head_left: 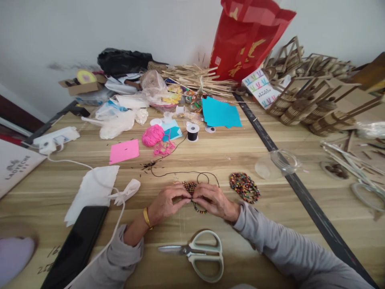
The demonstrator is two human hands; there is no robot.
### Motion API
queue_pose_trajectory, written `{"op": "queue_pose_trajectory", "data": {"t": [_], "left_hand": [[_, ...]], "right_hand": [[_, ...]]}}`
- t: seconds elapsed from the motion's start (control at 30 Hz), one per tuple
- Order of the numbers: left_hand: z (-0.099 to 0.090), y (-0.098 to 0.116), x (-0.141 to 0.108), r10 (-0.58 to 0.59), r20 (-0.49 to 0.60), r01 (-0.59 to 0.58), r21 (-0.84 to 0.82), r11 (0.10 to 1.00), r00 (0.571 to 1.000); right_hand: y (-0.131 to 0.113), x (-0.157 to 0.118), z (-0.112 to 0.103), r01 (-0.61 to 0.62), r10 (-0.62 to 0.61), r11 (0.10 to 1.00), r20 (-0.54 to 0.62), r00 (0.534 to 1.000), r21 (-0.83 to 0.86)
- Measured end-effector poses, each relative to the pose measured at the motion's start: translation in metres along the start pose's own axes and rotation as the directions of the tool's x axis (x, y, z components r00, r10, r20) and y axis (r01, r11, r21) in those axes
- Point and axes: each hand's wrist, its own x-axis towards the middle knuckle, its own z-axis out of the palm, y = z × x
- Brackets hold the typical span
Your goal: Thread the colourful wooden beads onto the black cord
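My left hand (169, 201) and my right hand (214, 199) meet above the table, each with thumb and forefinger pinched together. Between them is a piece of colourful beadwork (189, 186) on black cord, partly hidden behind the fingers. A short row of its beads hangs below the right fingertips. Thin black cord (177, 173) runs from near the hands in loops toward a spool of black cord (193, 132). Right of my right hand lies a coiled heap of multicoloured bead strands (244, 187). Scissors (195, 252) with pale handles rest in front of me, blades to the left.
A black phone (81, 241), white cable and tissue (90, 192) lie at left. Pink yarn (152, 135), pink paper (124, 151) and blue sheets (221, 112) sit farther back. A clear container (269, 165) stands right; small woven baskets (313, 108) and a red bag (245, 40) stand behind.
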Motion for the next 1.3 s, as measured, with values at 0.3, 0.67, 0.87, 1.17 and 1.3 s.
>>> {"op": "queue_pose_trajectory", "data": {"t": [0.3,0.67,0.87,1.17,1.3], "left_hand": [[-0.001,0.002,0.001,0.006,-0.021,-0.006,0.001,1.000,1.000],[-0.001,0.001,0.000,0.004,-0.038,-0.003,0.033,0.999,0.999],[-0.007,-0.002,0.000,0.022,0.037,-0.026,0.088,0.996,0.999],[-0.001,-0.008,-0.005,0.044,0.210,-0.104,0.285,0.953,0.977],[0.003,-0.009,-0.006,0.053,0.202,-0.117,0.323,0.939,0.978]], "right_hand": [[0.000,0.000,0.001,0.010,-0.010,1.000,-0.001,1.000,-0.027],[-0.001,0.001,0.001,0.006,-0.008,0.997,-0.022,1.000,-0.073],[-0.003,0.002,0.000,-0.009,0.005,0.995,-0.039,0.999,-0.101],[-0.001,0.001,0.001,-0.018,0.014,0.996,-0.043,0.999,-0.093],[0.001,-0.001,0.001,-0.024,0.020,0.996,-0.036,0.999,-0.090]]}}
